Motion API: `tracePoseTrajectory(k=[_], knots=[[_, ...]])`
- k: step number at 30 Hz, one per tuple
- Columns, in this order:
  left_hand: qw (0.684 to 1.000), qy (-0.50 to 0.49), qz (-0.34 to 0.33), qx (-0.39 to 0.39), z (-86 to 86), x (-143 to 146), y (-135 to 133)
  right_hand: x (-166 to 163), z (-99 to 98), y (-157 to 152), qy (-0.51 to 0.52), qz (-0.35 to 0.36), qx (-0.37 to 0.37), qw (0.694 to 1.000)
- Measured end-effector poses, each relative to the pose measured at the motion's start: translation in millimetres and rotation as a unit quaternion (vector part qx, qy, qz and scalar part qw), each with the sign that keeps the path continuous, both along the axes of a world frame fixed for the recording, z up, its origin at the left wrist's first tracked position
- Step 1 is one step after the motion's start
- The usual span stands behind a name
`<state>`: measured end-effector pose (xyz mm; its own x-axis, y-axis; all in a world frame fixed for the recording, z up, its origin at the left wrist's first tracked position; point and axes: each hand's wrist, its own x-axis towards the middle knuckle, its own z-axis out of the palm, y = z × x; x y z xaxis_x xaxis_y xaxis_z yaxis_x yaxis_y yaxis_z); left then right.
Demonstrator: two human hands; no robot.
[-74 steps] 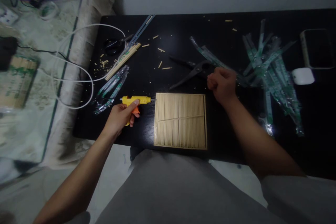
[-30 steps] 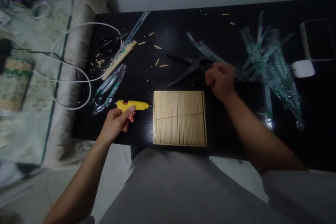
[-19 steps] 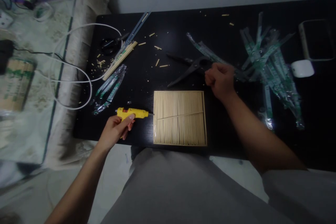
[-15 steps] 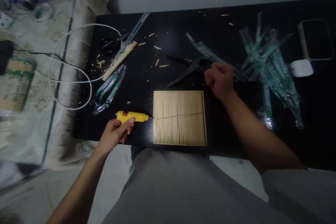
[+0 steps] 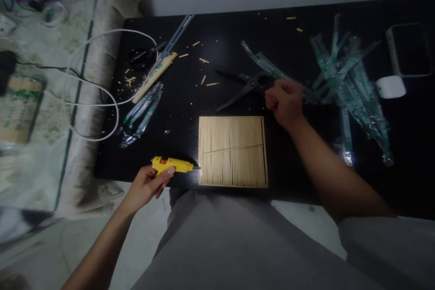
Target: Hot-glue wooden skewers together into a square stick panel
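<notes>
My left hand point(image 5: 148, 184) is wrapped round a yellow glue gun point(image 5: 176, 164), its nozzle at the left edge of a panel of thin wooden sticks point(image 5: 220, 167). The panel lies flat near the table's front edge, framed by sticks, with one stick point(image 5: 234, 148) slanting across it. My right hand point(image 5: 286, 103) is closed in a fist above the table, up and right of the panel. Whatever its fingers hold, if anything, is hidden. Just left of that fist, large black scissors point(image 5: 243, 92) lie with their blades apart.
Empty plastic sleeves point(image 5: 360, 86) are heaped at right, near a white case point(image 5: 390, 87) and a phone point(image 5: 409, 50). At left lie bundled sticks point(image 5: 156, 77), smaller scissors point(image 5: 142, 58), a white cable point(image 5: 117, 113) and more sleeves point(image 5: 142, 115). Stick offcuts point(image 5: 204, 60) are scattered behind the panel.
My left hand has brought the glue gun toward me, its nozzle sliding down along the panel's left edge. My right hand stays in the same place.
</notes>
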<state>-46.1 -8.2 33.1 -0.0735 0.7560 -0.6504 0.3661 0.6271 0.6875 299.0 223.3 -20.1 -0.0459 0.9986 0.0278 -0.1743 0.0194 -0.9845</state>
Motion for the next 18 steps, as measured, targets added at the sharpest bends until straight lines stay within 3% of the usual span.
tracePoseTrajectory(k=[18], knots=[[1.0, -0.006, 0.019, -0.015, 0.7, 0.9, -20.3, -0.1, 0.6, -0.7, -0.004, -0.003, -0.004, 1.0]])
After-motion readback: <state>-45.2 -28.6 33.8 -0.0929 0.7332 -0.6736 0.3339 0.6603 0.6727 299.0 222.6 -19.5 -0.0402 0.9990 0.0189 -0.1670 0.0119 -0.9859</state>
